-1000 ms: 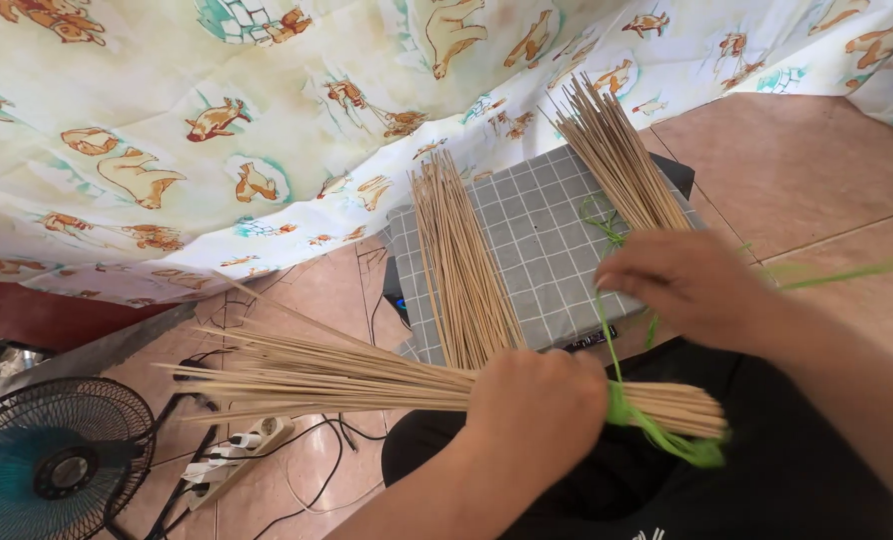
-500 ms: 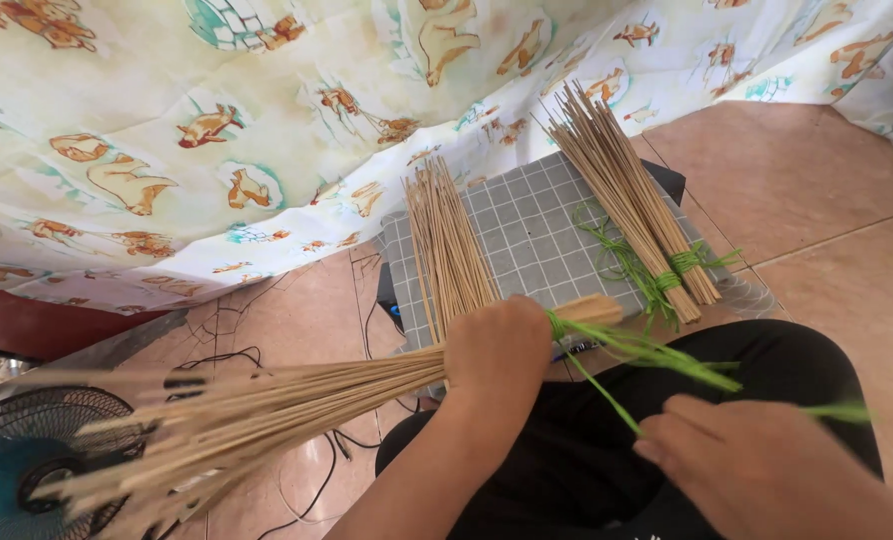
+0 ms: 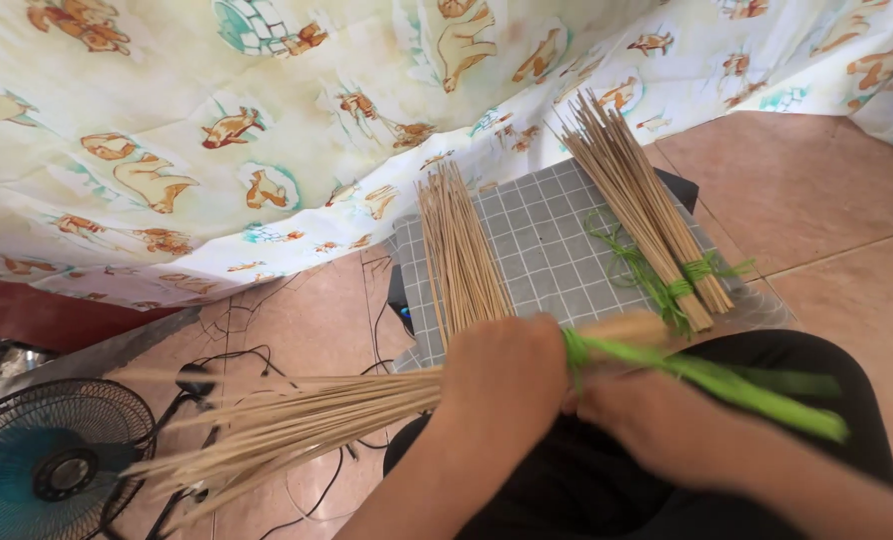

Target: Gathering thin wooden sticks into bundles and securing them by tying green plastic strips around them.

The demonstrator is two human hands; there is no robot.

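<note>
- While a bundle of thin wooden sticks (image 3: 297, 420) is held across the lap, pointing left with its loose ends fanned out over the floor, it is gripped near its right end by the left hand (image 3: 502, 385), whose fingers are closed tight around it.
- A green strip (image 3: 707, 378) is seen wrapped around the bundle just right of that hand, its long tail stretched out to the right.
- The right hand (image 3: 657, 425) is blurred beneath the strip; whether it pinches the strip cannot be told.
- By the look of it, the binding is begun but not knotted.
- Farther off, on a grey checked board (image 3: 547, 250), a finished bundle (image 3: 642, 210) tied with green lies to the right, and a loose pile of sticks (image 3: 457, 255) lies unbound to the left.
- A patterned cloth (image 3: 217, 130) hangs at the far side, and a fan (image 3: 52, 460) stands at the near left on the tiled floor (image 3: 817, 170).
</note>
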